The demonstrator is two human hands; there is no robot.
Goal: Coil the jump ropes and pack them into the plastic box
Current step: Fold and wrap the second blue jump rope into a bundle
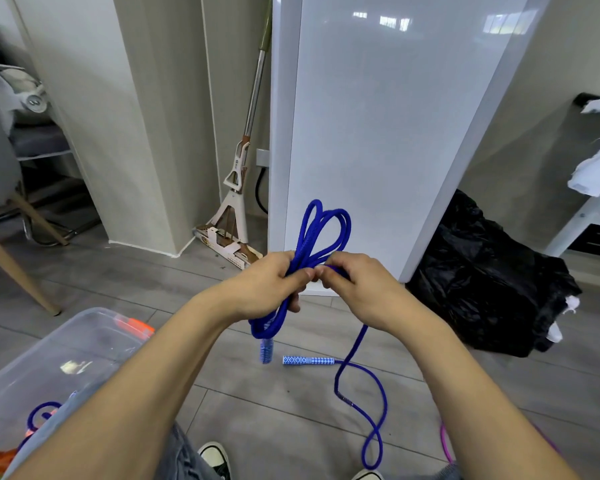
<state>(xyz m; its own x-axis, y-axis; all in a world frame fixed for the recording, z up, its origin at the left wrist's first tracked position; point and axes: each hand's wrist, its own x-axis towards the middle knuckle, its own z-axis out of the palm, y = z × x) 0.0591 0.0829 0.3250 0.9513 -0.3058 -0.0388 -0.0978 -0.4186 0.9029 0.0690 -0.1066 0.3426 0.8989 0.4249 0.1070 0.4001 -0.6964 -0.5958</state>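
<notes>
A blue jump rope (321,223) is gathered into loops that stick up above my hands. My left hand (274,284) grips the bundle of loops at its middle. My right hand (354,285) pinches a strand right beside the left thumb. One patterned blue handle (266,351) hangs below my left hand. The other handle (309,360) lies on the floor, with the loose tail of rope (374,427) snaking from my right hand down across the floorboards. The clear plastic box (84,327) stands at the lower left; a coiled blue rope (40,412) and orange pieces lie in it.
A mop (238,188) leans in the corner beside a white cabinet (378,133). A black plastic bag (482,285) slumps on the floor at right. A pink rope (444,441) shows by my right forearm. A chair leg (18,271) stands at left. My shoes (217,459) are at the bottom.
</notes>
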